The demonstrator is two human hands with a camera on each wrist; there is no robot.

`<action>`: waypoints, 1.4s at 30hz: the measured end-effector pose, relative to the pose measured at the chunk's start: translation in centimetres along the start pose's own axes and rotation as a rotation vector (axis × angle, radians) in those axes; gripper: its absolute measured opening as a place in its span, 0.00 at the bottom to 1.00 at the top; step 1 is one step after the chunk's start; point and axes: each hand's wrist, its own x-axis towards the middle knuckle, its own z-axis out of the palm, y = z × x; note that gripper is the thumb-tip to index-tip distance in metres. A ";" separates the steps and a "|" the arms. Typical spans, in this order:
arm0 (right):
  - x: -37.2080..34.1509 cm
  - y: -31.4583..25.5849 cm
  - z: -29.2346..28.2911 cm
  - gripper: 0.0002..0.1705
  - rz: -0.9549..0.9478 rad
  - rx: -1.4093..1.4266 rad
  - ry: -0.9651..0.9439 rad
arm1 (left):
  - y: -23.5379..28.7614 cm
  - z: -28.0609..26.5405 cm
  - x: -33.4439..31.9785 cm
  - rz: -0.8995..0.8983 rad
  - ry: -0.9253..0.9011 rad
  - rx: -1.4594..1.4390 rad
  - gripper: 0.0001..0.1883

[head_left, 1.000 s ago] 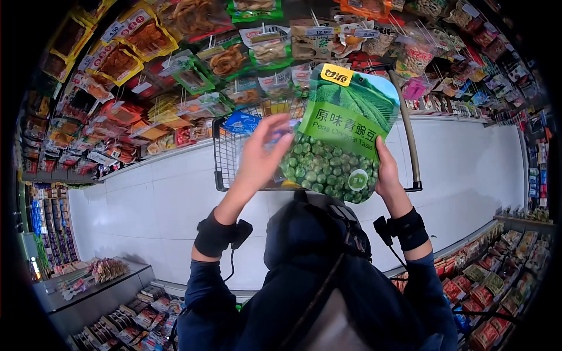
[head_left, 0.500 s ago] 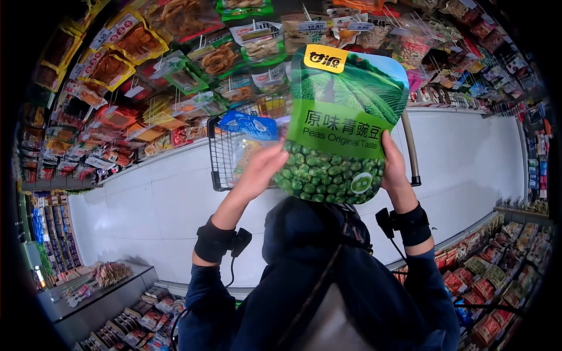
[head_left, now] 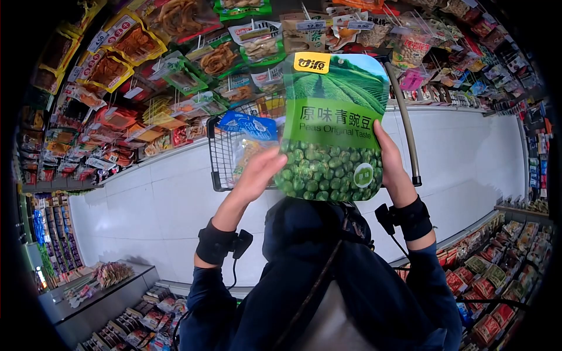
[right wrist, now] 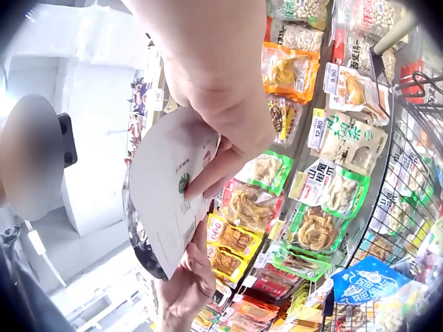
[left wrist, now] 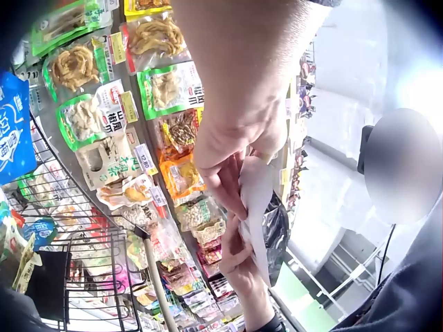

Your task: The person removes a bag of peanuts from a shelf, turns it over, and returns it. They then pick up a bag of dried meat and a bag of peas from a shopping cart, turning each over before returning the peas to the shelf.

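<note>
Both hands hold up a green bag of peas [head_left: 331, 169] in front of the body, its printed front facing the head camera. The left hand [head_left: 257, 175] grips the lower left edge, thumb on the front and the other fingers behind. On the opposite edge the right hand [head_left: 395, 161] has its thumb on the front. The right wrist view shows the bag's pale back [right wrist: 166, 183], with right-hand fingers [right wrist: 214, 173] spread against it. At the bag's edge in the left wrist view are the left-hand fingers [left wrist: 225, 183].
A wire shopping cart [head_left: 215, 158] stands behind the bag, with a blue packet [head_left: 249, 125] in it. Racks of hanging snack packs [head_left: 132, 41] rise beyond. More packaged goods [head_left: 483, 281] fill shelves behind the body, across the pale floor [head_left: 146, 216].
The left hand, off the bag with fingers spread a second ago, has come onto its left edge. The bag has turned from a tilt to nearly upright and shifted slightly left.
</note>
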 end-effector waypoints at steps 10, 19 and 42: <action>0.7 0.7 -0.9 0.26 0.107 0.086 0.024 | 1.3 1.5 -0.2 -0.103 0.084 -0.201 0.18; 0.9 0.9 -1.5 0.26 -0.025 0.064 0.063 | -1.1 0.7 -0.5 -0.250 0.118 -0.245 0.13; 2.2 2.6 -2.8 0.23 -0.016 0.091 -0.048 | 1.0 2.1 -1.8 0.048 0.060 0.320 0.16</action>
